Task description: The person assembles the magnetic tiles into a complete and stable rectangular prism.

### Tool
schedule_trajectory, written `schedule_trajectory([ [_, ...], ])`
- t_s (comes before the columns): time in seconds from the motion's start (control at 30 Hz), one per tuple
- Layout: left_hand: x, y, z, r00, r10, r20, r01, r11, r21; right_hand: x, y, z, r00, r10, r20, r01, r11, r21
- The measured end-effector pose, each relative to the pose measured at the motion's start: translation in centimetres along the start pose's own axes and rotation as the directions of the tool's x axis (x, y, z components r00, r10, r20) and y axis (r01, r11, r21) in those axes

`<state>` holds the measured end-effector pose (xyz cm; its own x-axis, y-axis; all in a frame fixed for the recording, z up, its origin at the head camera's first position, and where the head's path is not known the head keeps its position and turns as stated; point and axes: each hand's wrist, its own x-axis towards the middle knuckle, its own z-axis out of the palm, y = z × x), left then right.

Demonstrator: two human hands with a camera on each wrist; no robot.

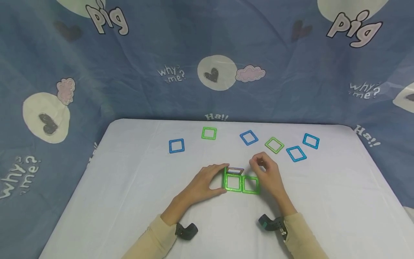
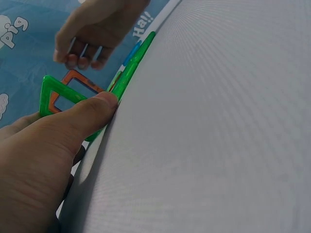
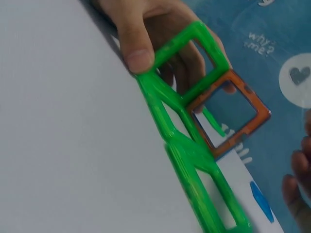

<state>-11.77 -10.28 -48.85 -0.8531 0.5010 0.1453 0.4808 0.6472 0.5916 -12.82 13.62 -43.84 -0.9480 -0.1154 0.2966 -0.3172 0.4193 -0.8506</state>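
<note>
Two green square magnetic tiles lie flat side by side on the table, a left one (image 1: pixel 233 190) and a right one (image 1: pixel 251 192). A third green tile (image 3: pixel 214 48) stands upright on the left one's outer edge. Along the back edge rises an orange tile (image 3: pixel 262 115), its side against the upright green one. My left hand (image 1: pixel 204 182) holds the upright green tile between thumb and fingers. Above the right flat tile hovers my right hand (image 1: pixel 267 175), fingers loosely bent, nothing between them; in the left wrist view it hangs above the orange tile.
Toward the back of the white table (image 1: pixel 136 172) lie loose tiles: a blue one (image 1: pixel 170 146), a green one (image 1: pixel 209 128), another blue one (image 1: pixel 244 140), another green one (image 1: pixel 270 149) and two lighter blue ones at right. A blue printed cloth (image 1: pixel 145 97) hangs behind.
</note>
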Motion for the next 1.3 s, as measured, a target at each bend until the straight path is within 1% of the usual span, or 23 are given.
schedule_trajectory([
  [0.17,-0.2,-0.3,0.0,1.0,0.008,-0.008,-0.007,1.0,0.014,0.7,3.4,-0.1,0.998,0.057,-0.002,-0.057,0.998,-0.038],
  [0.23,-0.1,-0.3,0.0,1.0,0.016,-0.016,-0.015,1.0,0.02,1.0,4.2,-0.4,0.996,0.084,-0.002,-0.084,0.994,-0.064],
  [0.3,0.1,-0.3,0.0,0.999,0.042,-0.023,-0.042,0.999,0.011,1.3,4.7,-0.9,0.993,0.118,0.0,-0.117,0.99,-0.081],
  [0.43,0.3,-0.3,-0.1,0.995,0.092,-0.022,-0.092,0.996,0.006,2.0,5.3,-1.3,0.984,0.17,0.044,-0.166,0.983,-0.078],
  [0.57,0.3,-0.2,-0.3,0.991,0.136,-0.006,-0.136,0.991,-0.015,2.7,5.6,-1.4,0.978,0.18,0.1,-0.174,0.982,-0.072],
  [0.67,0.3,-0.2,-0.3,0.99,0.14,0.003,-0.14,0.99,-0.035,3.4,5.8,-1.3,0.974,0.186,0.128,-0.178,0.981,-0.073],
  [0.83,0.1,-0.2,-0.3,0.993,0.116,0.019,-0.114,0.991,-0.071,4.5,6.1,-1.2,0.966,0.207,0.158,-0.194,0.977,-0.092],
  [1.0,0.1,-0.2,-0.3,0.995,0.102,0.022,-0.1,0.991,-0.09,5.4,6.4,-1.2,0.962,0.233,0.143,-0.217,0.969,-0.116],
  [1.13,-0.1,-0.2,-0.4,0.995,0.094,0.022,-0.092,0.992,-0.085,6.1,6.8,-0.8,0.957,0.275,0.095,-0.263,0.957,-0.12],
  [1.3,-0.2,-0.2,-0.3,0.996,0.092,0.021,-0.09,0.993,-0.081,6.6,7.1,-0.4,0.96,0.278,0.043,-0.269,0.952,-0.148],
])
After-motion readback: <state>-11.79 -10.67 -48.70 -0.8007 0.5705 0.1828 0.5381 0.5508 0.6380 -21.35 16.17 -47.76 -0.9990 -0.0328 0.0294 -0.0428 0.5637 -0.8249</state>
